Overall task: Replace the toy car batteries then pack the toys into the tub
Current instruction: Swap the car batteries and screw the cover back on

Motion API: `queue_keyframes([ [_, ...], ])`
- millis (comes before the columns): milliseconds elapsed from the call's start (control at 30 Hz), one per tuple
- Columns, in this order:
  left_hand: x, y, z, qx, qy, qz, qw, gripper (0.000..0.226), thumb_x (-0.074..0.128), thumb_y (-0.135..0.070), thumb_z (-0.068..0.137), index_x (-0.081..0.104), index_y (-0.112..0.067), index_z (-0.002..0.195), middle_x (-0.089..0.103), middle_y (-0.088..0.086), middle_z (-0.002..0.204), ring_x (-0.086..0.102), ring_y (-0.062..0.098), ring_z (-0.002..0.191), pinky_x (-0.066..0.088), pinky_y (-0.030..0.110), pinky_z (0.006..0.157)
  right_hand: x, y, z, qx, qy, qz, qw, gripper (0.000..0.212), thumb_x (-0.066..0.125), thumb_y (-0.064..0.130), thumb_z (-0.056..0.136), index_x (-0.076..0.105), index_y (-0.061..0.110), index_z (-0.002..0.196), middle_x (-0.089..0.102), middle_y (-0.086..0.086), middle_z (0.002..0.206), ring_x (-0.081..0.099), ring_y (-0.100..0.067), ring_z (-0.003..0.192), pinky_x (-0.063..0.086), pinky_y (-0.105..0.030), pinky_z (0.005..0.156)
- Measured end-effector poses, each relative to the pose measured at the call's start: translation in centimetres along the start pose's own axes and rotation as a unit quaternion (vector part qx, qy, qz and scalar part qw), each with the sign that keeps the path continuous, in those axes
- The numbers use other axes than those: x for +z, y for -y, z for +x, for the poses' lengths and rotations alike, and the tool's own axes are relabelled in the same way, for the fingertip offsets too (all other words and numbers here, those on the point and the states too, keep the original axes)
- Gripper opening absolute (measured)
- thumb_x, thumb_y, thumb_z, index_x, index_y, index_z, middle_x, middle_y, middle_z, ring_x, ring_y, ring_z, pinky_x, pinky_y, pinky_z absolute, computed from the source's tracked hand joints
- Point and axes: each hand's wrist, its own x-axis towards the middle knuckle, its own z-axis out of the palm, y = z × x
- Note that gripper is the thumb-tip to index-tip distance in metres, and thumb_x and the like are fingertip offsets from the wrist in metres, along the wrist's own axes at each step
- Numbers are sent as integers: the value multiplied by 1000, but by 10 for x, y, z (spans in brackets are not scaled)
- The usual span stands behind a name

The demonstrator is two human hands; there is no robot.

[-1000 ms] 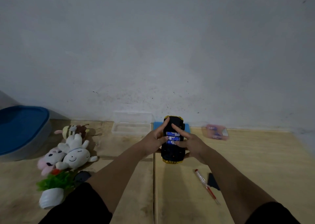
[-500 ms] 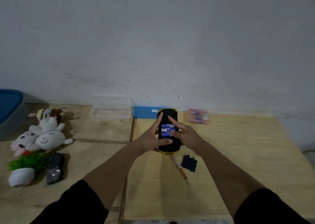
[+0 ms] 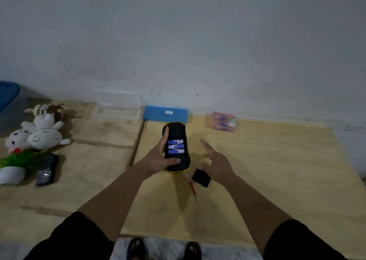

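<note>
The toy car point(image 3: 176, 147) lies belly-up in the left hand point(image 3: 158, 158), just above the wooden table point(image 3: 267, 170), its long axis running away from the person toward the wall. Its upper body is hidden beneath it; only a yellow rim shows at both ends. Three blue batteries point(image 3: 175, 146) sit crosswise in the open bay, stacked one behind another. The left hand grips the car, fingers along its left flank and thumb curled across the near end.

The right hand point(image 3: 216, 165) hovers just right of the car, holding nothing, forefinger stretched out. Its heel covers part of a black battery cover point(image 3: 201, 177) on the table. Beside that lies one red screwdriver point(image 3: 192, 187), its upper end hidden under the car.

Farther back stand a blue box point(image 3: 165, 113), a clear tray point(image 3: 115, 112) and a blurred pink battery pack point(image 3: 221, 121). At left lie three plush toys point(image 3: 41, 133), a potted plant point(image 3: 13, 166) and a dark remote point(image 3: 46, 169). The blue-lidded tub point(image 3: 10, 105) is cut off by the left edge.
</note>
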Motion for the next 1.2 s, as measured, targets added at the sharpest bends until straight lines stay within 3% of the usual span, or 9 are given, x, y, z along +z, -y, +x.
queue_keyframes([
  [133, 2, 14, -3, -16, -20, -10, 1000, 110, 72, -5, 81, -6, -51, 144, 39, -3, 144, 50, 20, 123, 48, 46, 97, 14, -25, -4, 0, 23, -150, 988, 100, 75, 32, 72, 8, 43, 145, 60, -6, 112, 46, -26, 112, 45, -39, 90],
  [300, 6, 25, -6, -30, -26, -17, 999, 110, 71, -3, 81, -6, -51, 144, 39, -4, 143, 49, 18, 122, 49, 44, 96, 30, -33, -6, -28, -4, -186, 982, 100, 72, 29, 75, 3, 41, 146, 57, -3, 118, 44, -23, 114, 43, -36, 91],
  [467, 7, 34, -9, -36, -23, -8, 999, 111, 72, -4, 80, -6, -51, 143, 39, -5, 142, 48, 15, 123, 48, 41, 98, 31, -33, -7, -51, -5, -158, 986, 100, 72, 19, 76, 5, 42, 146, 58, -5, 111, 47, -23, 107, 43, -34, 90],
  [633, 8, 35, -11, -38, -13, -8, 999, 110, 71, -3, 81, -7, -50, 144, 39, -8, 138, 49, 13, 119, 53, 29, 84, 26, -29, -9, -54, 20, -67, 996, 88, 66, 3, 79, 21, 41, 145, 49, -7, 109, 51, -21, 110, 43, -30, 88],
  [767, 8, 33, -13, -42, -8, 1, 999, 111, 71, -3, 80, -7, -49, 145, 38, -8, 136, 49, 14, 118, 53, 22, 76, 17, -28, -8, -68, 5, -31, 997, 84, 60, -3, 80, 25, 42, 141, 52, -7, 97, 53, -19, 89, 37, -18, 75],
  [833, 8, 30, -14, -43, -5, 4, 999, 112, 71, -2, 80, -7, -48, 145, 38, -8, 134, 50, 14, 116, 54, 21, 74, 5, -18, -6, -51, -16, 19, 998, 82, 60, -4, 82, 28, 43, 140, 58, -7, 95, 56, -17, 83, 42, -17, 76],
  [1000, 11, 22, -16, -43, 0, 3, 999, 112, 73, -3, 78, -3, -48, 145, 41, -9, 129, 52, 10, 110, 54, 22, 73, -42, 24, 8, -88, -58, 93, 990, 83, 62, -1, 83, 24, 42, 143, 57, 0, 85, 62, -18, 76, 50, -26, 80],
  [1133, 17, 15, -15, -29, 5, 17, 999, 111, 77, -7, 75, 1, -48, 146, 49, -16, 120, 53, 1, 106, 55, 26, 76, -53, 59, 10, -148, -1, 82, 986, 86, 60, -1, 83, 20, 48, 141, 57, -2, 89, 59, -13, 69, 52, -25, 77],
  [1200, 20, 11, -15, -24, 8, 19, 999, 112, 78, -9, 74, 2, -49, 146, 49, -10, 124, 52, 9, 112, 56, 33, 82, -48, 70, 9, -164, 24, 50, 985, 86, 60, -1, 84, 19, 49, 141, 58, 2, 89, 58, -9, 66, 51, -22, 75],
])
